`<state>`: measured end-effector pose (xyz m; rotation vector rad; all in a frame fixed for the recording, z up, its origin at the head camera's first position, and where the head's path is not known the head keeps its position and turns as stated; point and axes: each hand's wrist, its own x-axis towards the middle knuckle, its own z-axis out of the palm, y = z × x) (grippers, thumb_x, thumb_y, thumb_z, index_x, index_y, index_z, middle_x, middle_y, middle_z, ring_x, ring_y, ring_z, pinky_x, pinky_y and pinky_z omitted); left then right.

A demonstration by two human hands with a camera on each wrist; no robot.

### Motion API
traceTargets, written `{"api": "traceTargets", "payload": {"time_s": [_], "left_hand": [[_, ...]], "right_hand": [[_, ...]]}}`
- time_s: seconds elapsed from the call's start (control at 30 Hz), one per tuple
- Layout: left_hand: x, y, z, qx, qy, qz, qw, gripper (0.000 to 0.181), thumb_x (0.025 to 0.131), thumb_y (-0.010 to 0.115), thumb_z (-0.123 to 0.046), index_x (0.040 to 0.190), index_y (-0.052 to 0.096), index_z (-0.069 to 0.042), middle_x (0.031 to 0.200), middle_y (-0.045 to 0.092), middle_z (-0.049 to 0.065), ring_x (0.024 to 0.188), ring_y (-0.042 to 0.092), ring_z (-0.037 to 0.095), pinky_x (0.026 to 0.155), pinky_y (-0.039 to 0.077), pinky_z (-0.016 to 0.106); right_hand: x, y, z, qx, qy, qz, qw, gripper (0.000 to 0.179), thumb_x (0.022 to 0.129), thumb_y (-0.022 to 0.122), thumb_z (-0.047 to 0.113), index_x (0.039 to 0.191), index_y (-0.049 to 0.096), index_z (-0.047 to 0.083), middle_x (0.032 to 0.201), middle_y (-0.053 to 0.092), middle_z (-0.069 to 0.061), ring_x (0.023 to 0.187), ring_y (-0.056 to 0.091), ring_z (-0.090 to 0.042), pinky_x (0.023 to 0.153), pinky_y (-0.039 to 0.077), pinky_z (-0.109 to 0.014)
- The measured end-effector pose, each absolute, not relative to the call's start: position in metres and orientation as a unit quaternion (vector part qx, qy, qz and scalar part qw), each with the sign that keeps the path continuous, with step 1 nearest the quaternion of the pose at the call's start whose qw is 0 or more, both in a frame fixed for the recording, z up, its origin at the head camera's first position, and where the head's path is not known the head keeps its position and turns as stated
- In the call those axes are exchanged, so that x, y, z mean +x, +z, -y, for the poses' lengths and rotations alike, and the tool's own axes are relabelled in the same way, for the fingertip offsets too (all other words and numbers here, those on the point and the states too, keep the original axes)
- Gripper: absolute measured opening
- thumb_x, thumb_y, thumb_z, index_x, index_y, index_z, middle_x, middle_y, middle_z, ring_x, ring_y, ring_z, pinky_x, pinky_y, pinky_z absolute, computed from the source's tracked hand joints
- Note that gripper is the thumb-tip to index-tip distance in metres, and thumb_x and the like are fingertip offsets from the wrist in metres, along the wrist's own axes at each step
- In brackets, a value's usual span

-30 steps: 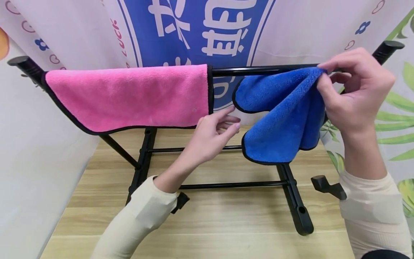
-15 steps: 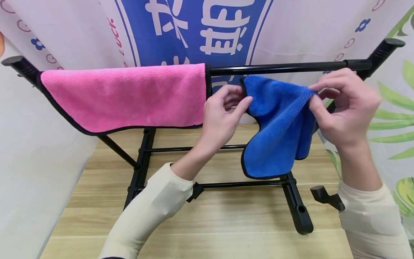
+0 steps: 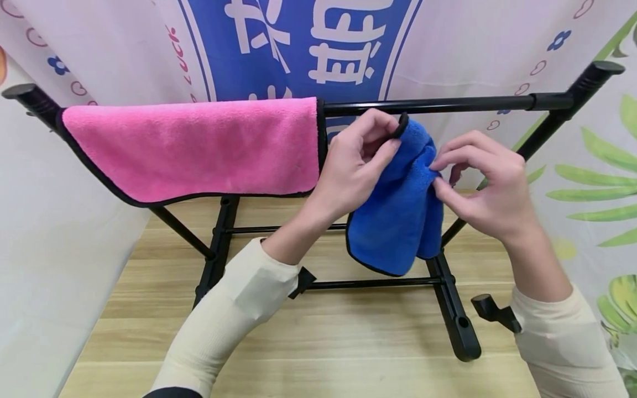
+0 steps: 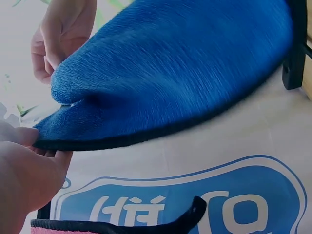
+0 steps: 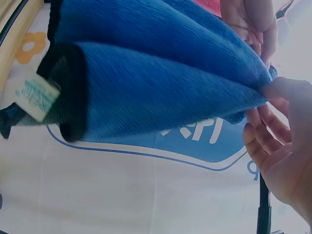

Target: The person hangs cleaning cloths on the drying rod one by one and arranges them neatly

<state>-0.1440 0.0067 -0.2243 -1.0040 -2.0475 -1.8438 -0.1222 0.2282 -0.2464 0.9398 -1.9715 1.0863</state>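
A blue towel (image 3: pixel 390 221) with black edging hangs in folds between both hands, in front of the black rack's top bar (image 3: pixel 448 104). My left hand (image 3: pixel 359 160) pinches its black-edged upper corner between thumb and fingers. On the other side, my right hand (image 3: pixel 485 179) pinches a gathered bit of the cloth. The left wrist view shows the towel's broad blue face (image 4: pixel 170 68) spreading away from the pinched edge. In the right wrist view a pale label (image 5: pixel 38 96) shows at the towel's far edge.
A pink towel (image 3: pixel 199 149) with black trim drapes over the left part of the top bar. The rack's feet (image 3: pixel 460 331) stand on a wood-grain surface (image 3: pixel 348 342). Behind hangs a printed curtain (image 3: pixel 448 50).
The blue towel has come off the top bar, down and to the left. My left hand has taken its corner; my right hand has moved left and down, still pinching the cloth.
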Motion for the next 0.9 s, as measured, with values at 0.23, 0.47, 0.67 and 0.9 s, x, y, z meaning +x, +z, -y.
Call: {"api": "traceTargets", "payload": {"time_s": [0.23, 0.47, 0.67, 0.9], "left_hand": [[-0.144, -0.213, -0.012, -0.358, -0.630, 0.683, 0.092, 0.013, 0.102, 0.057, 0.006, 0.114, 0.060, 0.010, 0.119, 0.071, 0.022, 0.107, 0.071, 0.020, 0.098, 0.056, 0.025], [-0.143, -0.213, -0.017, -0.413, -0.599, 0.683, 0.067, 0.011, 0.101, 0.057, 0.007, 0.111, 0.061, 0.009, 0.116, 0.070, 0.021, 0.108, 0.073, 0.020, 0.099, 0.055, 0.024], [-0.145, -0.212, -0.014, -0.412, -0.585, 0.695, 0.069, 0.011, 0.101, 0.058, 0.006, 0.111, 0.063, 0.008, 0.116, 0.069, 0.019, 0.111, 0.072, 0.020, 0.100, 0.054, 0.024], [-0.146, -0.210, -0.012, -0.409, -0.579, 0.701, 0.075, 0.012, 0.101, 0.060, 0.005, 0.111, 0.066, 0.008, 0.115, 0.072, 0.019, 0.104, 0.073, 0.018, 0.096, 0.056, 0.024]], "right_hand": [[-0.118, -0.240, -0.218, 0.354, 0.491, 0.713, 0.355, 0.057, 0.089, 0.081, 0.032, 0.104, 0.064, -0.020, 0.106, 0.066, -0.003, 0.088, 0.063, -0.010, 0.069, 0.051, -0.011], [-0.119, -0.231, -0.208, 0.331, 0.515, 0.691, 0.385, 0.051, 0.091, 0.080, 0.019, 0.116, 0.062, -0.021, 0.113, 0.070, -0.006, 0.095, 0.065, -0.015, 0.075, 0.053, -0.014], [-0.122, -0.224, -0.205, 0.330, 0.522, 0.683, 0.390, 0.038, 0.089, 0.082, 0.013, 0.094, 0.066, -0.021, 0.098, 0.072, -0.004, 0.088, 0.064, -0.012, 0.077, 0.053, -0.016], [-0.121, -0.217, -0.204, 0.344, 0.549, 0.661, 0.379, 0.024, 0.083, 0.079, -0.005, 0.087, 0.064, -0.023, 0.093, 0.073, -0.003, 0.084, 0.066, -0.013, 0.077, 0.053, -0.019]]}}
